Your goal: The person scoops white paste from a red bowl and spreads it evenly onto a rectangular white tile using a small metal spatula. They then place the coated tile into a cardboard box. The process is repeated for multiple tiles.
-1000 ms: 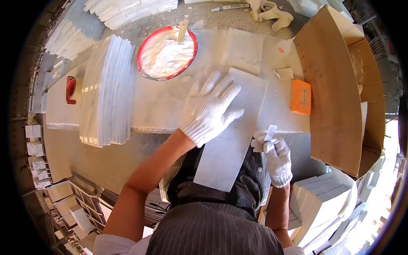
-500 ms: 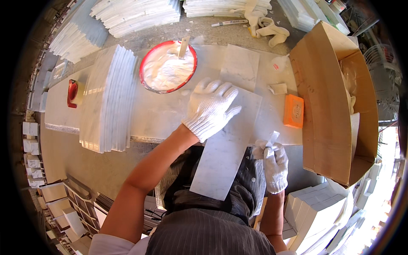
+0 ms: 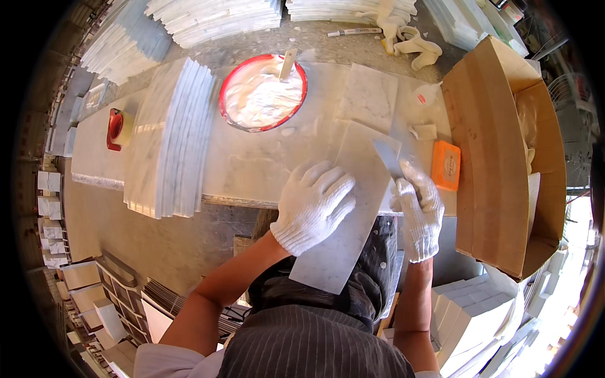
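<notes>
A long grey-veined white stone tile (image 3: 337,249) lies over the table's near edge, its lower end above my lap. My left hand (image 3: 313,205), in a white knit glove, rests palm down on the tile's left side, fingers stretched and holding nothing. In my right gloved hand (image 3: 420,217) is a putty knife (image 3: 387,157); its thin metal blade points up and left over the tile's far right part. The fingers hide its handle. Beyond the tile is another flat piece of stone (image 3: 370,96).
A red-rimmed tub (image 3: 222,101) of white paste, with a stick in it, stands at the far left of the tile. Stacked tiles (image 3: 167,145) and a tape roll (image 3: 120,130) are further left. An orange box (image 3: 446,165) and an open cardboard box (image 3: 488,176) stand right.
My right hand has risen from beside the table edge, bringing the putty knife over the tile. My left hand has slid down the tile toward me.
</notes>
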Motion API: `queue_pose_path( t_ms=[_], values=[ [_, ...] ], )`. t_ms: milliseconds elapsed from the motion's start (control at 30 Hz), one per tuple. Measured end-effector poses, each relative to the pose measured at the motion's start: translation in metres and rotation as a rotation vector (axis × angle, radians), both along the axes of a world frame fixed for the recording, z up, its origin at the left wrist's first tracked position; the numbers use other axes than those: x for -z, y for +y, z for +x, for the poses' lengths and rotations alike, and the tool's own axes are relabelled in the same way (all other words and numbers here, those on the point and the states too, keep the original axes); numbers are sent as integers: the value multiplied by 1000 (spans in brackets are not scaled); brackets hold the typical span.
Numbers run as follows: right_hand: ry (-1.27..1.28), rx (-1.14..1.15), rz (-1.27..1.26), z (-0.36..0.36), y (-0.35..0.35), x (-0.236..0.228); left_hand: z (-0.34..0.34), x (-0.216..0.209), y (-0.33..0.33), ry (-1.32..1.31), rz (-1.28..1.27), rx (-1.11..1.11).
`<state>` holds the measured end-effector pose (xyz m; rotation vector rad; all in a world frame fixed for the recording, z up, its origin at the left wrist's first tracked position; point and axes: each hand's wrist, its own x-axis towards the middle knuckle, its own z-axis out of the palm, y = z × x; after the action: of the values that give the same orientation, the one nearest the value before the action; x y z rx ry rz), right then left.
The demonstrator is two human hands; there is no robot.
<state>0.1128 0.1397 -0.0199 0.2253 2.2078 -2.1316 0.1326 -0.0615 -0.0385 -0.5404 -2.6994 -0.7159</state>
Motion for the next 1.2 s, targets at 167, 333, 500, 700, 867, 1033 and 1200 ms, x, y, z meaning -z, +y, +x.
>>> queue_pose_path(
  t_ms=[167,333,500,700,867,1033,1200],
  values=[
    [255,-234,267,-50,-41,-17,14,-2,4,-18,9,-18],
    [390,-450,533,-87,-98,-23,16,5,1,9,-11,-48],
    [527,-420,566,-98,-120,1,19,11,3,-32,13,-43],
    [321,-442,436,-101,-127,2,18,6,0,-29,30,-44],
    [214,-453,359,-101,-127,3,18,7,-1,-26,34,-41],
    [157,-454,296,-102,-123,5,15,5,0,-20,35,-26],
    [18,-392,51,-94,-106,-7,18,8,2,2,30,-50]
  ],
)
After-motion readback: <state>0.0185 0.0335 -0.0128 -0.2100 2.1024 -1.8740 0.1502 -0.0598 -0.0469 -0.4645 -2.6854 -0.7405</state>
